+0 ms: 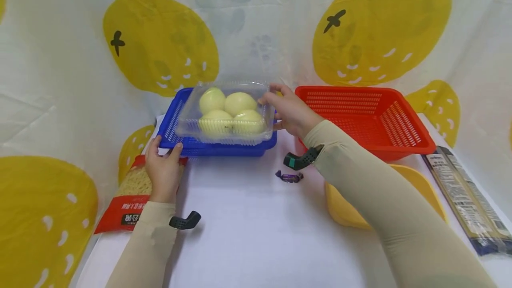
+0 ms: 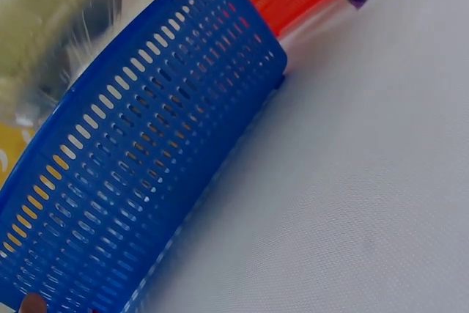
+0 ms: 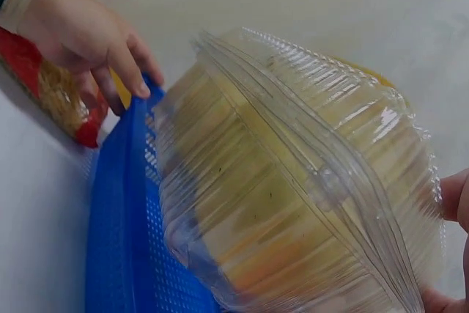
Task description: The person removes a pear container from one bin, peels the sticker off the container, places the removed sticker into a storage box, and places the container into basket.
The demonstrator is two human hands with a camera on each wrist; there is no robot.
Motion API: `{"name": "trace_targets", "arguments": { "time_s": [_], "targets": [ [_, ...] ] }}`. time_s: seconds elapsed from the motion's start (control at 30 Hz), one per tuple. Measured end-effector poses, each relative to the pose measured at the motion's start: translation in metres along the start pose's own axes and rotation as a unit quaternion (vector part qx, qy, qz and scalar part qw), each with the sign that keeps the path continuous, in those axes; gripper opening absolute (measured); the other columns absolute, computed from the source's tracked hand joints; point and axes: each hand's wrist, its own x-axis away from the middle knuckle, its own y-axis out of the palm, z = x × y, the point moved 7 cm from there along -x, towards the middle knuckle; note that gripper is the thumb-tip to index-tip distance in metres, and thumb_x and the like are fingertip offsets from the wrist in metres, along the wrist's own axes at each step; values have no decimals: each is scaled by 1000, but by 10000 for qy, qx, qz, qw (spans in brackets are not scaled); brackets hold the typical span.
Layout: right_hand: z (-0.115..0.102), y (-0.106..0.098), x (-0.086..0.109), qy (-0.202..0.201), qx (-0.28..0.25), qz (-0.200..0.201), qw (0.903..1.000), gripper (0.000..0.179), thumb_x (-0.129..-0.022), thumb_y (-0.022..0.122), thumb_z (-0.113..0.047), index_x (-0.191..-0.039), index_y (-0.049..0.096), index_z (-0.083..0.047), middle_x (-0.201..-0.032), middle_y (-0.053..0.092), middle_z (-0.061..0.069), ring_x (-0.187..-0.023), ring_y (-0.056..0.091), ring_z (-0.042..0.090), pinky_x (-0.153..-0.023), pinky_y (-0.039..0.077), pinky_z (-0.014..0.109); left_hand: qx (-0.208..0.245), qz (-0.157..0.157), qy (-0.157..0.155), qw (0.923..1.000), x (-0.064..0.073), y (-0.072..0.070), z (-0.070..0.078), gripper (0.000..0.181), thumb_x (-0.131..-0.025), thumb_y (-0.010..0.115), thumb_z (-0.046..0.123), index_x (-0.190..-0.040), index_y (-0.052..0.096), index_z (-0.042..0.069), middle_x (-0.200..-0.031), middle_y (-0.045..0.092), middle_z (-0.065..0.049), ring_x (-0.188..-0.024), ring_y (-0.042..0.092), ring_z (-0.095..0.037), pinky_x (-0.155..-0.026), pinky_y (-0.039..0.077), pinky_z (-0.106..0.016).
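Observation:
A clear plastic clamshell box (image 1: 188, 123) with several round pale yellow-green pieces inside is tilted above the blue basket (image 1: 168, 130). My right hand (image 1: 294, 110) grips the box by its right end; in the right wrist view, only some of that hand's fingertips (image 3: 454, 196) show at the edge. At the basket's front left corner, my left hand (image 1: 163, 170) pinches the rim, fingers over the top. The left wrist view mostly shows the basket's slotted blue side (image 2: 168, 122). The box hides much of the basket's inside.
A red basket (image 1: 360, 139) stands to the right, with a yellow container (image 1: 344, 208) in front, partly behind my right forearm. A purple wrapped candy (image 1: 290, 177) lies mid-table. Beside my left arm is a red bag of pasta-like pieces (image 1: 132, 186); a long flat packet (image 1: 464, 194) lies far right.

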Motion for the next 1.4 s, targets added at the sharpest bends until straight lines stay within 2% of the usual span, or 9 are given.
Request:
{"name": "trace_targets", "arguments": {
  "time_s": [0.33,0.53,0.63,0.83,1.03,1.13,1.27,1.4],
  "targets": [
    [9,14,-49,-118,-187,-102,9997,81,-97,69,-23,-166,28,-25,-171,26,9,-144,39,53,-105,50,68,-186,62,-58,9998,3,0,2,71,-105,71,26,-167,36,32,-174,23,5,-147,49,-30,-108,53,-49],
    [14,23,-64,-107,-66,-227,9997,81,-98,69,-23,-167,25,-24,-169,29,10,-136,48,50,-97,56,65,-399,88,-11,9992,4,1,4,70,-105,70,27,-166,36,31,-173,24,3,-147,50,-29,-108,53,-48],
    [16,25,-68,-76,64,-176,9998,81,-99,68,-21,-167,24,-22,-169,29,12,-138,50,51,-96,54,69,-377,86,-53,9992,4,1,4,71,-105,70,28,-167,35,32,-173,22,2,-147,50,-30,-107,53,-49],
    [18,28,-78,-50,302,-95,9995,81,-97,68,-21,-167,26,-21,-170,30,12,-145,45,50,-94,53,74,34,15,-217,9998,5,3,0,73,-106,69,25,-168,31,34,-173,29,-1,-146,50,-31,-107,53,-50],
    [23,32,-85,4,503,-3,9987,83,-96,69,-23,-167,27,-23,-167,34,12,-148,40,48,-95,52,76,238,-170,-13,9996,3,8,-3,73,-108,66,21,-169,28,28,-166,42,-9,-134,58,-29,-103,58,-47],
    [27,34,-89,57,565,14,9984,82,-97,69,-24,-167,26,-23,-165,36,13,-149,38,45,-97,52,75,429,-208,75,9988,2,10,-3,71,-109,64,19,-169,26,24,-161,45,-13,-130,59,-28,-102,59,-50],
    [31,38,-95,152,564,-59,9983,84,-98,69,-26,-168,24,-23,-167,35,13,-151,37,46,-99,51,74,746,-237,58,9969,3,13,-3,70,-111,60,16,-169,22,24,-164,41,-16,-136,55,-29,-107,55,-52],
    [32,41,-100,256,539,-215,9980,84,-100,68,-28,-170,20,-23,-171,29,13,-152,32,51,-101,50,74,890,-227,32,9958,3,17,-2,70,-112,57,17,-170,20,26,-169,33,-12,-143,49,-29,-113,50,-49]
  ]
}}
